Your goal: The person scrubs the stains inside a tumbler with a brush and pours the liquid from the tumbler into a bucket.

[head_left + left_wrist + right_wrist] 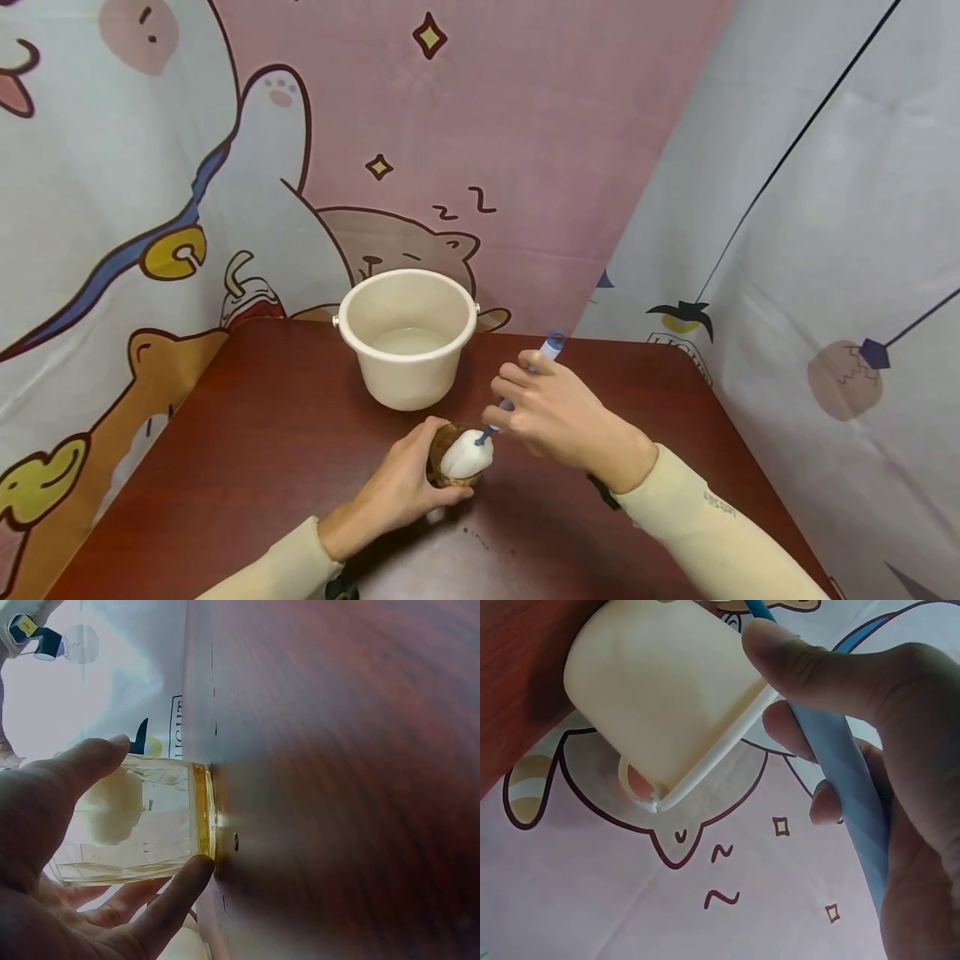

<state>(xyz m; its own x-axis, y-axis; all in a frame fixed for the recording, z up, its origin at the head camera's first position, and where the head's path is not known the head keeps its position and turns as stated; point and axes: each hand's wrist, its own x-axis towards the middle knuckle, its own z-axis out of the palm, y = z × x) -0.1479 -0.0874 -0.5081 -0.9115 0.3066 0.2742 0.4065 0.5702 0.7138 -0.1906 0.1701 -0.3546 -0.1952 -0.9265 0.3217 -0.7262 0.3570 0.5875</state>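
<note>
In the head view my left hand [397,481] grips a clear, amber-tinted drinking glass [441,442] from the left, fingers round its far side and thumb on the near side. The glass tilts, and its base shows right at the tabletop in the left wrist view. My right hand [551,408] holds a cup brush by its blue handle [844,780], which slants down to the left. The brush's white sponge head [467,457] sits at the mouth of the glass; through the glass wall the pale sponge [112,806] shows inside.
A cream bucket [408,379] stands on the red-brown table [285,425], just beyond both hands. Small dark drops [476,537] lie on the tabletop near the left hand. Printed cartoon cloth [525,167] hangs behind the table and along its sides.
</note>
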